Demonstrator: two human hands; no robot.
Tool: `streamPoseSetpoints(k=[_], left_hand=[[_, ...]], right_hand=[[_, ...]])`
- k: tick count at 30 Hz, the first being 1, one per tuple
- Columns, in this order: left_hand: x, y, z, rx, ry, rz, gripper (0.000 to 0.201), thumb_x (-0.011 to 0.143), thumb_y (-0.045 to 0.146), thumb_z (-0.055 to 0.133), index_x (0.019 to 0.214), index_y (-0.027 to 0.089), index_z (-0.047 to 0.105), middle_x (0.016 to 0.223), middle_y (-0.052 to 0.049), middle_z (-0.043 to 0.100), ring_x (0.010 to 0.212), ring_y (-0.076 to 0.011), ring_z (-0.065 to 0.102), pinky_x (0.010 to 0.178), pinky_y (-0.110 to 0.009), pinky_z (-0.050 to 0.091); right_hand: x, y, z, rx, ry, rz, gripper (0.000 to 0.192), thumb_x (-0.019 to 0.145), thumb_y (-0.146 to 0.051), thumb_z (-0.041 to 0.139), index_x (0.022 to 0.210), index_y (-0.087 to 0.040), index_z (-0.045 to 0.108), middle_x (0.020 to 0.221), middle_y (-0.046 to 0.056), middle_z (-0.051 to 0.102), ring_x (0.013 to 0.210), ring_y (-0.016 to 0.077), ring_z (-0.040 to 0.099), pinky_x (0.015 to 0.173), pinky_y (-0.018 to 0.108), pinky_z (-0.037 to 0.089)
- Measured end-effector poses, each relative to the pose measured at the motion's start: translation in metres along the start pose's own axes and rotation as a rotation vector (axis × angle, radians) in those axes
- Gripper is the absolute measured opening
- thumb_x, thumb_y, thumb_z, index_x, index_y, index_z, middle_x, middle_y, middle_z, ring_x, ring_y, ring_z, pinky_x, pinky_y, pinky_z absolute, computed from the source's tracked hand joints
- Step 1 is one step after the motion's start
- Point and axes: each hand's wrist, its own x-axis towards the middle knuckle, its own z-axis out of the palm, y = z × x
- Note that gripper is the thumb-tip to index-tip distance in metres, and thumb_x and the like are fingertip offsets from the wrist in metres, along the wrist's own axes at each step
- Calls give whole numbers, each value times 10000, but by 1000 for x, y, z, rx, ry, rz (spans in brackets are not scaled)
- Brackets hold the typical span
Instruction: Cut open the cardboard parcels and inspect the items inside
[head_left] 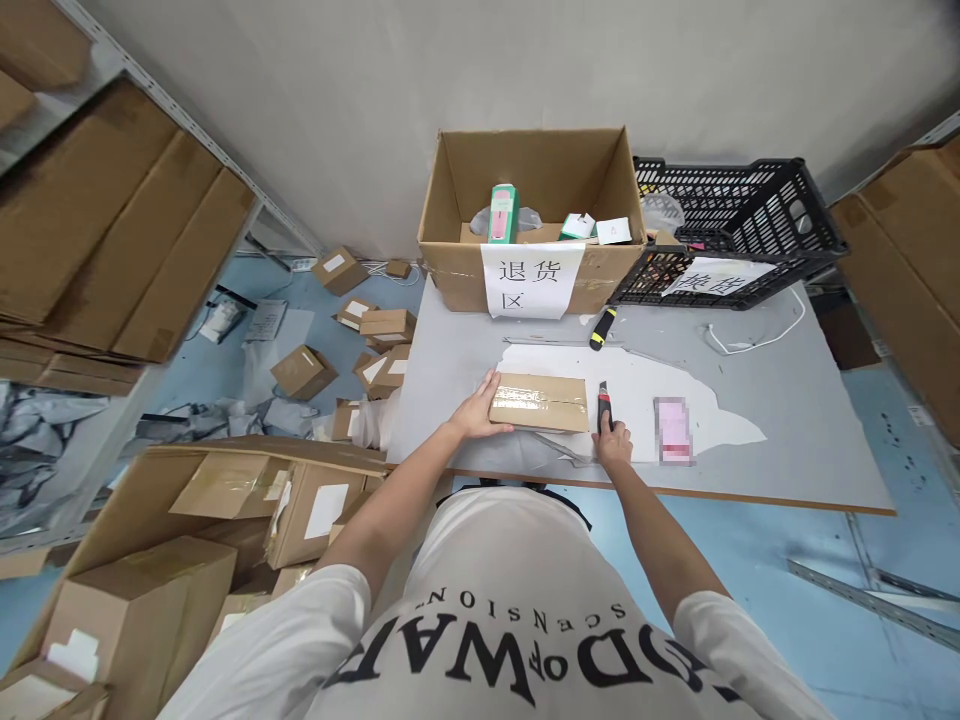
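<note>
On the table a small taped cardboard box lies flat in front of me. My left hand grips its left end, fingers at the back corner and thumb along the near side. Just right of the box, my right hand is closed on a red and black box cutter, its tip pointing away from me and apart from the box. Beyond them lies a second box cutter, yellow and black. A pink card-like item, partly blurred out, rests to the right of my right hand.
At the table's back stand a large open carton with several small packages and a black plastic crate. A white cable lies nearby. Parcels cover the floor at left, beside a big carton of boxes.
</note>
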Motion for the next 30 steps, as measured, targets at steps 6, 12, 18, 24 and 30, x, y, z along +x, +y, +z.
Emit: streamPoseSetpoints(k=[6,12,18,24,30], left_hand=[[-5,0,0,-124,34,-19,1106,680,663,593,1482,150,28,1544,-161,32,1412,-299,108,1101,-427,252],[-9,-9,4,-730,18,-421,863,807,754,149,1474,206,155,1528,-93,179,1370,-246,282,1032,-422,361],[-12,-1,-2,-1054,-57,-459,807,811,747,56,1408,287,347,1463,-41,358,1344,-240,339,1001,-442,392],[-38,25,11,-1091,-17,-416,810,836,674,-52,1447,230,240,1500,-60,283,1355,-206,319,1030,-436,360],[-68,66,39,-1513,-76,-488,931,790,751,7,1446,129,227,1519,-148,197,1389,-255,231,1092,-486,230]], right_hand=[[-2,-13,-34,290,106,-21,620,866,-459,392,1432,-215,323,1348,170,367,1238,336,355,992,507,313],[-12,-40,-73,988,-287,-85,641,862,-654,263,1340,-272,455,1341,98,499,1162,216,520,929,378,431],[-20,-64,-98,1116,-443,-11,575,843,-676,330,1216,-308,566,1246,79,593,1093,216,571,886,385,449],[17,-84,-134,933,-324,-167,668,821,-704,344,1126,-188,641,1188,97,630,1071,245,565,925,379,417],[71,-123,-151,670,-290,-258,695,817,-713,342,1034,-150,688,1178,113,638,1097,264,550,991,375,346]])
